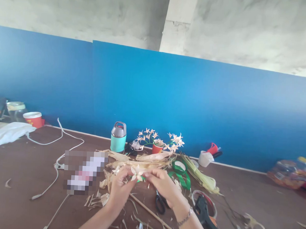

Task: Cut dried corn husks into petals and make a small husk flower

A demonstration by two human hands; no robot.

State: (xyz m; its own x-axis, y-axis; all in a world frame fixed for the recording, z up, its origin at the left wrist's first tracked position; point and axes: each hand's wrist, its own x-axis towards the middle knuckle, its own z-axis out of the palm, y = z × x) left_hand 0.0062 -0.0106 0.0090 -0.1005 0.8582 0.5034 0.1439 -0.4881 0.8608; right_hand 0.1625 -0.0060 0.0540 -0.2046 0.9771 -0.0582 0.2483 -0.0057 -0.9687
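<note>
left arm: being stretched forward and inward over the bench (21,176), forearm low, with the left hand (118,190) being tipped upward at the wrist
left grip: pretty much closed, a white flower (137,174) being pinched between thumb and fingertips
right arm: being angled in from the other side, the right hand (164,187) being turned toward the left one, back of it facing up, a bracelet (185,217) being worn on the wrist
right grip: thumb and fingertips being held close together just beside the flower; can't tell if they're fully pressed shut, too small to see
flower: being held up between both hands, petals spread, a bit of green showing under it, dried husks (142,164) lying behind
nearby stuff: scissors (160,203) being partly covered by the right hand, a black glue gun (204,213) lying beside the right forearm
</note>
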